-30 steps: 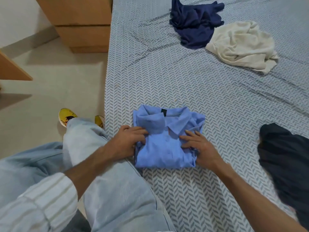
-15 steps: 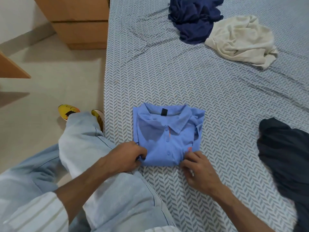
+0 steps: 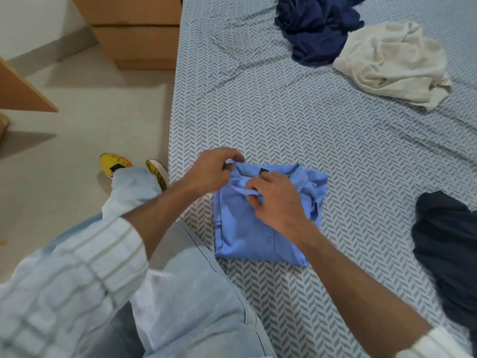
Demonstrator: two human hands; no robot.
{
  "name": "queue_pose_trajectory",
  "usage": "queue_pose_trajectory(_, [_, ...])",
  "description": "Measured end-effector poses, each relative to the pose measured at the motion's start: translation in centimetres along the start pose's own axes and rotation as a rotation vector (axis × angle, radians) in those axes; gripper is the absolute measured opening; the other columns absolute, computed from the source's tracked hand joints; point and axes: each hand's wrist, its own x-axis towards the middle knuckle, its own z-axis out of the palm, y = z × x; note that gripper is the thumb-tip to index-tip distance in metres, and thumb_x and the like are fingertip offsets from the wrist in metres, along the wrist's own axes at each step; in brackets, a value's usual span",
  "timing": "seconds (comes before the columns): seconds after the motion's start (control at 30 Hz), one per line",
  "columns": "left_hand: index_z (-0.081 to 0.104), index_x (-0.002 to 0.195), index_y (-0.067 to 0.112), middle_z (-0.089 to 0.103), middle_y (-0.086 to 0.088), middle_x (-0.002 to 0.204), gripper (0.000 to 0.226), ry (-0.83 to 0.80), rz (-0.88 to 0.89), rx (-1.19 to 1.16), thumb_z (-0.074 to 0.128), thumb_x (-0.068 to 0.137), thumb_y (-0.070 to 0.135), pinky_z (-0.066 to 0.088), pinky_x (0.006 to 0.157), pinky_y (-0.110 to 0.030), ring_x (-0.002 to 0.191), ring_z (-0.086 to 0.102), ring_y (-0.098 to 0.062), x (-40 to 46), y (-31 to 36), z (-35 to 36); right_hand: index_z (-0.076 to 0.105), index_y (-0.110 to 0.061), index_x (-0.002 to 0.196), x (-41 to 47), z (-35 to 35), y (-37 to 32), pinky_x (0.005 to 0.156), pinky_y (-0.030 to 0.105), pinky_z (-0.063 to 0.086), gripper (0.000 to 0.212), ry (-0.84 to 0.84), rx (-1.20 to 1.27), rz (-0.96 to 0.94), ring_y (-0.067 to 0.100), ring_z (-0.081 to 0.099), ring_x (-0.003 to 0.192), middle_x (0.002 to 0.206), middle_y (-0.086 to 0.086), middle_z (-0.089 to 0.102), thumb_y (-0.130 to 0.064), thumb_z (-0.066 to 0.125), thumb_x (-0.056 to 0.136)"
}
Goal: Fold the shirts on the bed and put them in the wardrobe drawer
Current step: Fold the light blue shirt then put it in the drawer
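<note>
left hand (image 3: 209, 169) reached forward, fingers curled and pinching blue fabric, right hand (image 3: 277, 202) just beside it, fingers bent around a fold, both forearms bare, sleeves pushed up

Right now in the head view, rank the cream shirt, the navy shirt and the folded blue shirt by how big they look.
1. cream shirt, spread loosely
2. folded blue shirt, partly covered by the hands and nearer the camera
3. navy shirt, cut off by the top edge

Blue and cream look close; nearness makes that order unsure.
</note>
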Motion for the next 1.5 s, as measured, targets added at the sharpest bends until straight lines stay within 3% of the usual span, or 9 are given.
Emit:
queue_pose_trajectory(0.2, [0.068,0.121,0.012,0.059,-0.009,0.113,0.038,-0.454,0.133,0.436,0.052,0.090,-0.005,0.040,0.078,-0.031,0.101,0.056,-0.028,2.7,-0.2,0.7,0.074,-0.017,0.086,-4.3,2.7,0.3,0.062,0.039,0.044,0.013,-0.025,-0.099,-0.156,0.028,0.055,0.074,0.080,0.001,0.064,-0.008,0.070,0.077])
queue_pose_trajectory(0.4, [0.073,0.109,0.003,0.067,-0.015,0.106,0.024,-0.360,0.120,0.365,0.060,0.089,-0.001,0.036,0.076,-0.028,0.098,0.060,-0.032,2.6,-1.0,-0.4,0.073,-0.016,0.098,-1.0,0.0,-1.0,0.078,0.042,0.049,0.027,-0.013,0.181,0.224,0.027,0.061,0.086,0.092,0.000,0.071,-0.039,0.061,0.090])
queue_pose_trajectory(0.5, [0.073,0.109,0.002,0.072,-0.013,0.109,0.025,-0.278,0.108,0.281,0.060,0.089,-0.002,0.038,0.079,-0.024,0.101,0.063,-0.029,2.2,-1.0,-0.8,0.067,-0.027,0.113,2.4,-0.5,-1.2,0.086,0.041,0.038,0.040,-0.318,0.008,0.428,0.024,0.052,0.111,0.100,-0.010,0.069,-0.059,0.054,0.093])
queue_pose_trajectory(0.63, [0.075,0.104,0.003,0.075,-0.011,0.101,0.025,-0.226,0.092,0.219,0.062,0.085,-0.008,0.043,0.077,-0.025,0.095,0.067,-0.026,1.8,-1.4,-1.6,0.051,-0.027,0.068,2.9,-0.4,-1.4,0.075,0.037,0.019,0.035,-0.394,-0.059,0.453,0.022,0.044,0.098,0.066,-0.007,0.046,-0.050,0.054,0.096])
queue_pose_trajectory(0.87, [0.077,0.103,0.012,0.076,-0.007,0.096,0.032,-0.241,0.098,0.282,0.061,0.076,0.009,0.053,0.077,-0.036,0.088,0.064,-0.030,0.8,-0.9,-0.7,0.072,-0.037,0.095,0.7,-2.1,0.4,0.095,0.045,0.028,0.011,-0.322,0.020,0.327,0.017,0.042,0.126,0.094,-0.015,0.065,-0.042,0.063,0.090])
queue_pose_trajectory(0.97, [0.072,0.086,0.014,0.072,-0.009,0.084,0.033,-0.215,0.085,0.278,0.047,0.066,0.023,0.054,0.073,-0.041,0.081,0.056,-0.031,0.6,1.0,0.6,0.073,-0.040,0.099,2.2,-4.5,4.5,0.093,0.048,0.032,0.035,-0.265,0.019,0.292,0.024,0.044,0.125,0.117,-0.011,0.062,-0.021,0.052,0.080])
queue_pose_trajectory(1.13, [0.065,0.068,0.007,0.061,-0.005,0.064,0.036,-0.188,-0.063,0.165,0.046,0.084,0.033,0.048,0.065,-0.039,0.064,0.056,-0.023,1.4,5.4,4.4,0.066,-0.051,0.104,5.4,-6.9,9.4,0.100,0.050,0.024,0.037,-0.623,-0.240,0.226,0.025,0.022,0.137,0.149,-0.008,0.036,-0.018,0.061,0.088])
queue_pose_trajectory(1.27, [0.048,0.054,0.011,0.041,0.001,0.048,0.046,-0.231,-0.319,-0.095,0.070,0.087,0.034,0.033,0.050,-0.027,0.049,0.042,-0.013,2.1,6.4,7.1,0.067,-0.050,0.103,7.1,-7.2,10.1,0.103,0.049,0.025,0.017,-0.763,-0.273,0.184,0.024,0.025,0.135,0.145,-0.011,0.038,-0.038,0.066,0.091])
queue_pose_trajectory(1.5, [0.034,0.056,0.016,0.034,-0.008,0.057,0.044,-0.277,-0.500,-0.408,0.070,0.079,0.005,0.033,0.047,-0.028,0.051,0.040,-0.019,1.7,5.4,7.8,0.064,-0.040,0.101,6.7,-5.7,11.8,0.106,0.057,0.030,0.017,-0.766,-0.095,0.205,0.024,0.034,0.128,0.134,-0.009,0.045,-0.027,0.053,0.099])
